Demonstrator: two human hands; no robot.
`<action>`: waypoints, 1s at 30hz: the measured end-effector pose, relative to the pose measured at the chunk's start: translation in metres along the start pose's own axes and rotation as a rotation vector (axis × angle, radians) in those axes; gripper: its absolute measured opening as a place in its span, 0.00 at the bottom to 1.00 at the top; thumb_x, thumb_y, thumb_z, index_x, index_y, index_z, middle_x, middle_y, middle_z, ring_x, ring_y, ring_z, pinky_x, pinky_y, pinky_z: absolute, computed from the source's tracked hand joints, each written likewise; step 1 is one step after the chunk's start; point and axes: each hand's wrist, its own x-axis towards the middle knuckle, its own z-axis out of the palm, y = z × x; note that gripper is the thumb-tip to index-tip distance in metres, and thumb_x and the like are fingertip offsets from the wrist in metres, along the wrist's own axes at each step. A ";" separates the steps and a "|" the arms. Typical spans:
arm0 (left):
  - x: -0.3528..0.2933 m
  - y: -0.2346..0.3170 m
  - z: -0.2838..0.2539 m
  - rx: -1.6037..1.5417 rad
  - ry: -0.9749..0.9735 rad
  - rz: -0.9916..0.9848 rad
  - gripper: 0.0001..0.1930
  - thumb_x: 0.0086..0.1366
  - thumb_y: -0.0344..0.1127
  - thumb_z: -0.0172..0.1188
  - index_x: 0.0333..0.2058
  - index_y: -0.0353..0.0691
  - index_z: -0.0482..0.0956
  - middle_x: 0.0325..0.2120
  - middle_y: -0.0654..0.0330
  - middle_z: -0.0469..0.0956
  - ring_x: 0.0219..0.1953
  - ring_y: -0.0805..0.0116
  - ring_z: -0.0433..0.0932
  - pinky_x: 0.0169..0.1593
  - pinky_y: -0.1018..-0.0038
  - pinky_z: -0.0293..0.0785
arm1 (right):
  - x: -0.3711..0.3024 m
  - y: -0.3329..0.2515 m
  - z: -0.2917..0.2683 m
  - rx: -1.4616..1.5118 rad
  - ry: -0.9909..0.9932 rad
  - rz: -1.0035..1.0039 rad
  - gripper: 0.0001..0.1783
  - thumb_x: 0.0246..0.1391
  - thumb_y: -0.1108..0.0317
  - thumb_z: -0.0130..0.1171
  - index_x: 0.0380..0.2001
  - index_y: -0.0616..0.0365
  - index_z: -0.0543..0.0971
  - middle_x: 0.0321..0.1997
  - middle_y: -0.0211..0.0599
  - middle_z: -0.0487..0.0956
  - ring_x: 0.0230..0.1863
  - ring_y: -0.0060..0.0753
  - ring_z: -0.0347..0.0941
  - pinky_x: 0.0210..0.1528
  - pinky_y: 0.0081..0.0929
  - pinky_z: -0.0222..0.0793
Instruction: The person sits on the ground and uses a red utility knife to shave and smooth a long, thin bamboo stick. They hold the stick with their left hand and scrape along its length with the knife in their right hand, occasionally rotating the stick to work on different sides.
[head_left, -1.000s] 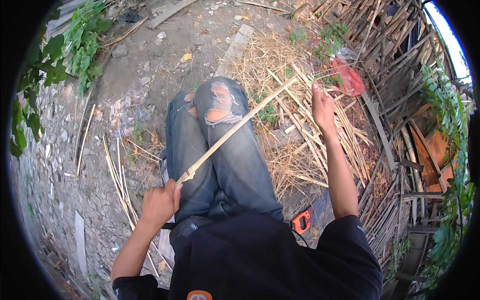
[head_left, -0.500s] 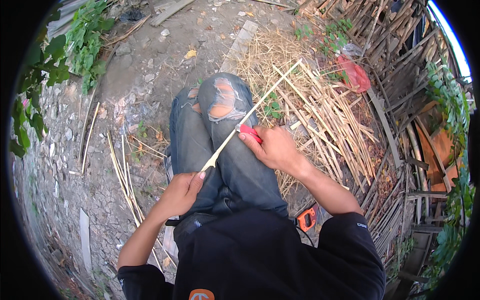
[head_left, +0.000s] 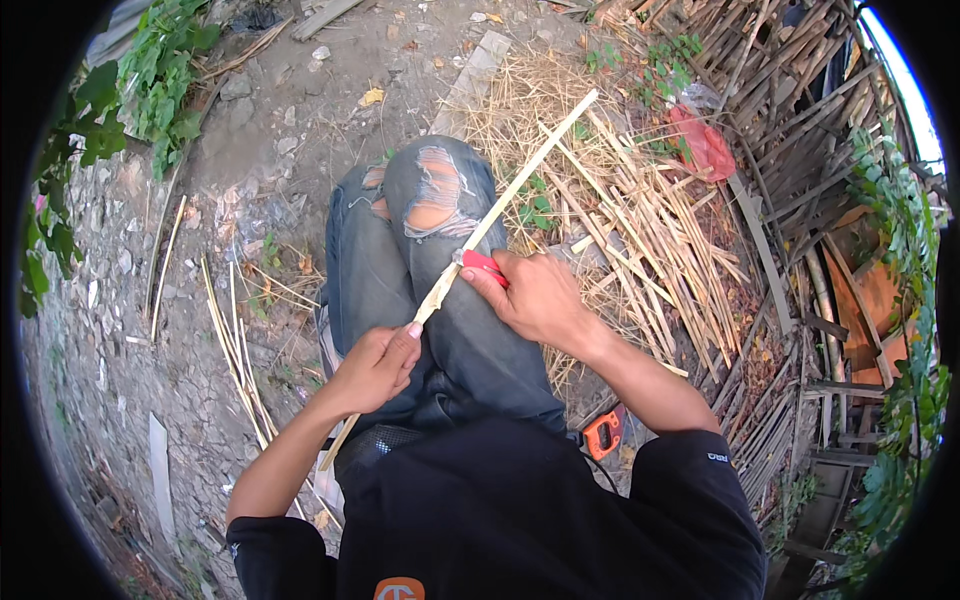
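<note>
A long pale bamboo strip slants across my lap, its far end over the straw pile on the right. My left hand is closed round it, and a length of strip comes out below that hand beside my hip. In my closed right hand is a red-handled knife, its blade against the strip above my right thigh. Between the knife and my left hand, a thin shaving curls up from the strip. My legs in torn jeans are under both hands.
Split bamboo strips lie over straw shavings at the right. More thin strips lie on the ground at left. An orange-handled tool is by my right hip. A red plastic bag lies near stacked wood.
The bamboo strip has shifted and now shows below my left hand as well. Its face looks broader, and the shaving is bunched closer to the knife. Both hands keep their hold.
</note>
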 end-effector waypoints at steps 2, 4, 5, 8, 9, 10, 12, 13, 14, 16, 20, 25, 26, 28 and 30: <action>-0.009 -0.006 -0.005 -0.006 -0.012 -0.004 0.27 0.84 0.53 0.41 0.27 0.40 0.65 0.11 0.71 0.55 0.12 0.79 0.53 0.18 0.75 0.51 | -0.001 -0.001 0.001 -0.015 0.015 -0.018 0.33 0.67 0.40 0.58 0.23 0.62 0.79 0.15 0.55 0.76 0.21 0.64 0.77 0.28 0.55 0.72; -0.014 -0.005 -0.007 0.010 -0.012 -0.008 0.27 0.84 0.53 0.41 0.27 0.40 0.65 0.11 0.70 0.56 0.12 0.79 0.54 0.19 0.75 0.52 | -0.001 -0.002 0.002 -0.046 0.043 -0.038 0.33 0.67 0.40 0.59 0.22 0.62 0.79 0.15 0.55 0.76 0.20 0.64 0.77 0.26 0.54 0.72; -0.017 -0.002 -0.007 0.027 -0.003 -0.011 0.27 0.84 0.53 0.41 0.27 0.40 0.65 0.11 0.70 0.56 0.12 0.79 0.55 0.19 0.75 0.52 | -0.001 -0.003 0.002 -0.054 0.045 -0.034 0.33 0.66 0.39 0.60 0.22 0.61 0.79 0.15 0.54 0.76 0.20 0.64 0.77 0.26 0.54 0.72; -0.023 0.001 -0.009 0.093 0.016 -0.012 0.27 0.84 0.53 0.41 0.26 0.40 0.65 0.12 0.69 0.57 0.13 0.79 0.56 0.19 0.75 0.53 | 0.001 -0.004 0.003 -0.084 0.062 -0.041 0.33 0.66 0.38 0.59 0.24 0.60 0.81 0.14 0.52 0.76 0.19 0.62 0.77 0.25 0.53 0.72; -0.023 0.003 -0.010 0.117 0.016 -0.010 0.28 0.84 0.53 0.41 0.26 0.40 0.65 0.12 0.69 0.57 0.13 0.79 0.57 0.19 0.75 0.54 | 0.001 -0.003 0.004 -0.105 0.073 -0.045 0.33 0.66 0.38 0.59 0.25 0.60 0.82 0.14 0.51 0.77 0.19 0.60 0.78 0.24 0.52 0.72; -0.025 0.004 -0.011 0.105 0.010 -0.017 0.28 0.84 0.53 0.42 0.26 0.40 0.65 0.12 0.69 0.58 0.13 0.79 0.57 0.19 0.75 0.54 | 0.001 -0.002 0.004 -0.127 0.084 -0.048 0.33 0.66 0.37 0.59 0.26 0.59 0.83 0.14 0.50 0.77 0.19 0.59 0.78 0.24 0.52 0.73; -0.030 0.006 -0.013 0.079 0.001 -0.033 0.28 0.84 0.53 0.42 0.25 0.40 0.65 0.12 0.69 0.58 0.13 0.78 0.57 0.19 0.75 0.55 | 0.014 0.010 -0.006 -0.112 0.119 0.057 0.32 0.66 0.37 0.58 0.28 0.59 0.84 0.14 0.49 0.77 0.20 0.58 0.79 0.25 0.52 0.73; -0.036 0.003 -0.015 0.085 0.000 -0.043 0.28 0.84 0.53 0.42 0.25 0.40 0.65 0.12 0.69 0.58 0.13 0.78 0.57 0.19 0.75 0.55 | 0.020 0.016 -0.010 -0.103 0.138 0.114 0.32 0.66 0.37 0.58 0.28 0.59 0.84 0.14 0.49 0.77 0.20 0.58 0.79 0.25 0.51 0.73; -0.045 -0.001 -0.019 0.091 -0.001 -0.054 0.28 0.84 0.53 0.42 0.25 0.40 0.65 0.12 0.69 0.58 0.13 0.78 0.57 0.19 0.75 0.55 | 0.020 0.020 -0.011 -0.115 0.164 0.087 0.32 0.66 0.36 0.58 0.30 0.59 0.85 0.15 0.49 0.78 0.21 0.58 0.80 0.26 0.51 0.74; -0.059 -0.008 -0.026 0.088 -0.007 -0.068 0.28 0.84 0.52 0.42 0.25 0.40 0.65 0.12 0.69 0.58 0.13 0.79 0.57 0.19 0.75 0.55 | 0.025 0.025 -0.012 -0.130 0.179 0.067 0.32 0.66 0.36 0.58 0.30 0.58 0.86 0.16 0.50 0.78 0.21 0.58 0.79 0.26 0.51 0.74; -0.087 -0.018 -0.039 0.160 0.028 -0.092 0.29 0.84 0.51 0.42 0.23 0.39 0.67 0.12 0.69 0.61 0.14 0.79 0.59 0.20 0.76 0.56 | 0.030 0.040 -0.009 -0.157 0.252 -0.004 0.30 0.65 0.38 0.61 0.29 0.57 0.83 0.16 0.47 0.77 0.20 0.56 0.78 0.24 0.48 0.70; -0.121 -0.038 -0.060 0.233 0.044 -0.102 0.30 0.84 0.51 0.43 0.22 0.38 0.69 0.14 0.67 0.65 0.16 0.77 0.63 0.23 0.75 0.61 | 0.035 0.058 -0.008 -0.159 0.300 -0.213 0.28 0.64 0.41 0.63 0.25 0.55 0.78 0.13 0.43 0.73 0.17 0.54 0.74 0.23 0.46 0.67; -0.123 -0.037 -0.063 0.284 0.056 -0.083 0.30 0.84 0.51 0.43 0.22 0.38 0.69 0.14 0.67 0.66 0.17 0.77 0.63 0.24 0.74 0.61 | 0.035 0.062 -0.011 -0.144 0.233 -0.231 0.27 0.63 0.41 0.64 0.24 0.55 0.78 0.13 0.44 0.72 0.18 0.54 0.74 0.24 0.46 0.67; -0.122 -0.035 -0.063 0.370 0.064 -0.035 0.30 0.84 0.51 0.44 0.22 0.38 0.70 0.14 0.66 0.66 0.18 0.75 0.64 0.26 0.73 0.63 | 0.030 0.060 -0.018 -0.126 0.129 -0.353 0.27 0.62 0.42 0.64 0.24 0.55 0.77 0.14 0.45 0.73 0.19 0.55 0.74 0.25 0.47 0.67; -0.110 -0.028 -0.056 0.447 0.055 0.016 0.30 0.84 0.51 0.44 0.22 0.38 0.70 0.14 0.65 0.66 0.19 0.74 0.65 0.28 0.71 0.64 | 0.019 0.054 -0.024 -0.129 0.023 -0.404 0.27 0.62 0.41 0.63 0.25 0.56 0.80 0.15 0.44 0.76 0.19 0.55 0.76 0.27 0.48 0.70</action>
